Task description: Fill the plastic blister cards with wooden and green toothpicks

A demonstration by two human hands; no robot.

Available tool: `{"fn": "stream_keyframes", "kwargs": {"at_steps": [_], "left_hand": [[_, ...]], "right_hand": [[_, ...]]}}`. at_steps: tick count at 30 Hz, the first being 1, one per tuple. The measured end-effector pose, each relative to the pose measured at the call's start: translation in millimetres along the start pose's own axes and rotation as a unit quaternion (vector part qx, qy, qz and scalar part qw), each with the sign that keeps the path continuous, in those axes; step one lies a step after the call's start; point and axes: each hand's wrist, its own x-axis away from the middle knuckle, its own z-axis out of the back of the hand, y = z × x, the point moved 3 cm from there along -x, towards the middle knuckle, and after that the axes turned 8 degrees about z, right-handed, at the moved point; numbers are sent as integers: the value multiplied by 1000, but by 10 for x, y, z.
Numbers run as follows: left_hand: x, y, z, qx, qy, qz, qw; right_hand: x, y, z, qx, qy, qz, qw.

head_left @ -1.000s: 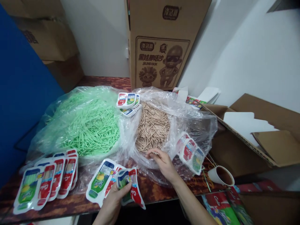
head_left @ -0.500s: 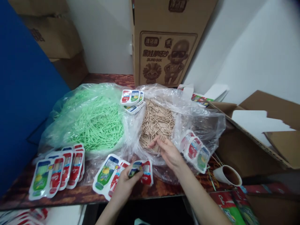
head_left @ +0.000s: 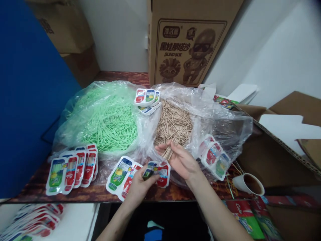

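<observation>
Two hands are at work over one wood-grained table [head_left: 104,193]. The left hand [head_left: 144,180] is clamped on one red-and-green twin pack [head_left: 164,174], its thumb pressed over the face and the fingers bent beneath. The right hand [head_left: 181,160] is half-curled, palm upward, with one bundle of brown sticks [head_left: 171,150] gripped between thumb and fingers; the single sticks are too many and too small to count.

Two clear bags lie beyond the fingertips: the left bag [head_left: 65,132] holds green sticks [head_left: 112,129], ahead and left of the left fingers; the right bag [head_left: 224,122] holds loose brown sticks [head_left: 175,118], directly ahead of the right fingers. One flat pack [head_left: 119,174] lies just left of the left hand, partly behind it. Farther left is a fan of packs [head_left: 62,174] — at least four, overlapping. Ahead of the left fingers, between the bags, sits a small pile [head_left: 147,97] of at least three; right of the right fingers, at least two slanting packs [head_left: 220,165] lean on the plastic.

The table's front edge runs just below both hands, crossing under the wrists. A gap — film and wood showing — separates the fan from the flat pack. One paper cup [head_left: 238,183] stands tilted in view to the right of the right wrist, near the edge.
</observation>
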Motion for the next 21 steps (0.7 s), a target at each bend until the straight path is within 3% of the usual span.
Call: {"fn": "stream_keyframes", "kwargs": {"at_steps": [8,12,17,21], "left_hand": [[19,-39,23,43,-3,37,998],[26,-4,13,2,8,-9,1000],[26,85,19,-49,40,-77,995],[13,131,55,-83,43,-100,991]], "right_hand": [[134,83,-67,-3,-4,-34,999],[214,58,-29,77,15,-5,997],[337,3,-88,210,-76,-24,974],[417,-116,-121,301,-63,68,949]]}}
